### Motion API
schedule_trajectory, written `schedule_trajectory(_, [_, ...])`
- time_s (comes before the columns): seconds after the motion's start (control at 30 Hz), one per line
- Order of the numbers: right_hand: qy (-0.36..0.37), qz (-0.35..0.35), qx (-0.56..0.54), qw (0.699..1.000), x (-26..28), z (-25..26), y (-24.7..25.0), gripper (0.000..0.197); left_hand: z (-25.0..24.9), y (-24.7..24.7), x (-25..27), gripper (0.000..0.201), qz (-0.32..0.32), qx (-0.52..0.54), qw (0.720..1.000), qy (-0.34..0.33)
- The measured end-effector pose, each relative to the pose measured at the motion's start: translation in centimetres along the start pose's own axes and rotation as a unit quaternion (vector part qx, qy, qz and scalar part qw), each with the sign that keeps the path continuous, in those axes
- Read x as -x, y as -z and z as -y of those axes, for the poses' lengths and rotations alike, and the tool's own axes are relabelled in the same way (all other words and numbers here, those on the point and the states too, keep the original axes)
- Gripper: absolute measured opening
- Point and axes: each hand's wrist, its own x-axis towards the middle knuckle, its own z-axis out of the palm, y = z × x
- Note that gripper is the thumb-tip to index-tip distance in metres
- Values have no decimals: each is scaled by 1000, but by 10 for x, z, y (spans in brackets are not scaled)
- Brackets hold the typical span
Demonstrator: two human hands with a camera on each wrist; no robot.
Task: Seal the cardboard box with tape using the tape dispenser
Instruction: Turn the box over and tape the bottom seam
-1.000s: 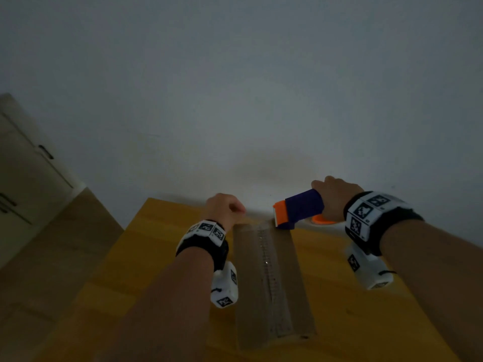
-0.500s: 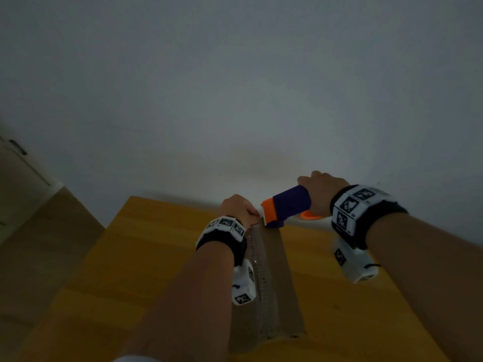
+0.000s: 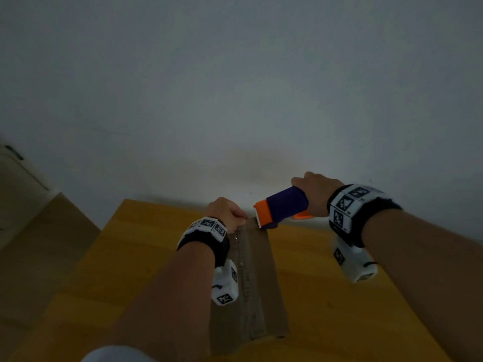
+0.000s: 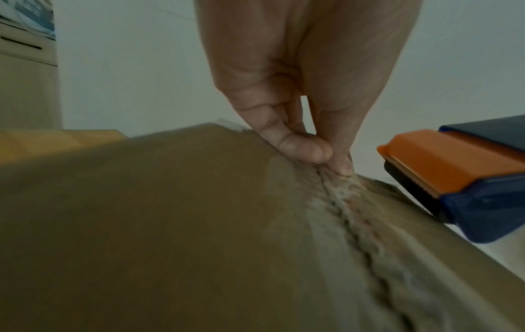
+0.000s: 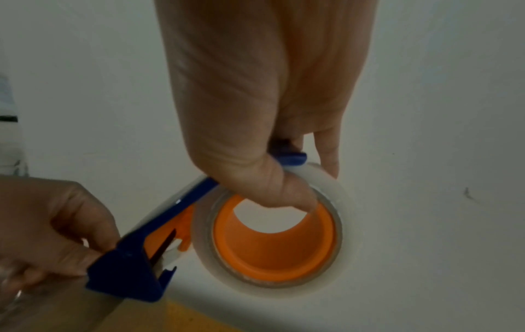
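Observation:
A long brown cardboard box [image 3: 264,270] lies lengthwise on the yellow table, with a wrinkled strip of clear tape [image 3: 244,278] along its top seam. At the box's far end my left hand [image 3: 240,218] pinches the tape [image 4: 355,220] between thumb and fingertip [image 4: 304,148], pressed down on the seam. Just right of it, my right hand [image 3: 313,194] grips the blue and orange tape dispenser [image 3: 282,205], whose orange blade end [image 4: 443,166] sits at the box's far edge. My right thumb hooks into the orange core of the clear tape roll [image 5: 343,202].
The yellow wooden table [image 3: 130,257] stands against a white wall [image 3: 235,100]. A pale cabinet [image 3: 15,173] and brown floor [image 3: 39,244] are to the left. The light is dim.
My left hand has moved right, onto the far end of the box seam beside the dispenser's blade. The right hand and dispenser stay at the far edge.

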Motion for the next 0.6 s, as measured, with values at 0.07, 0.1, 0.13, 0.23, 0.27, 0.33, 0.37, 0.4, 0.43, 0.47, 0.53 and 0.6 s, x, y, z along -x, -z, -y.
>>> schedule_trajectory(0.07, [10, 0, -9, 1000, 0, -1, 3, 41, 0, 0, 0, 13, -1, 9, 1000, 3])
schedule_trajectory(0.1, [13, 0, -12, 1000, 0, -1, 3, 41, 0, 0, 0, 13, -2, 12, 1000, 3])
schedule_trajectory(0.13, [13, 2, -14, 1000, 0, -1, 3, 41, 1, -1, 0, 13, -2, 15, 1000, 3])
schedule_trajectory(0.23, [9, 16, -15, 1000, 0, -4, 0, 41, 1, 0, -1, 11, 4, 18, 1000, 6])
schedule_trajectory(0.27, [11, 18, -21, 1000, 1, -6, 0, 41, 1, 0, 0, 11, 5, 16, 1000, 6])
schedule_trajectory(0.33, [12, 19, -16, 1000, 1, -10, 1, 39, 2, 2, 0, 13, 5, 8, 1000, 2])
schedule_trajectory(0.37, [9, 14, -6, 1000, 2, -12, 1, 38, 2, 2, -1, 14, 5, 4, 1000, -1])
schedule_trajectory(0.4, [4, 9, -2, 1000, 2, -13, 2, 37, 2, 2, -1, 14, 7, 4, 1000, -1])
schedule_trajectory(0.43, [2, 8, -3, 1000, 3, -13, 2, 36, 2, 1, -1, 13, 9, 9, 1000, 1])
schedule_trajectory(0.47, [3, 6, -4, 1000, 3, -13, 2, 37, 3, 1, -1, 12, 8, 13, 1000, 5])
schedule_trajectory(0.53, [4, 8, -6, 1000, 5, -14, 1, 39, 2, 1, 0, 10, 4, 13, 1000, 7])
schedule_trajectory(0.6, [3, 16, -22, 1000, 7, -17, -2, 41, 2, 1, 0, 8, 7, 18, 1000, 9])
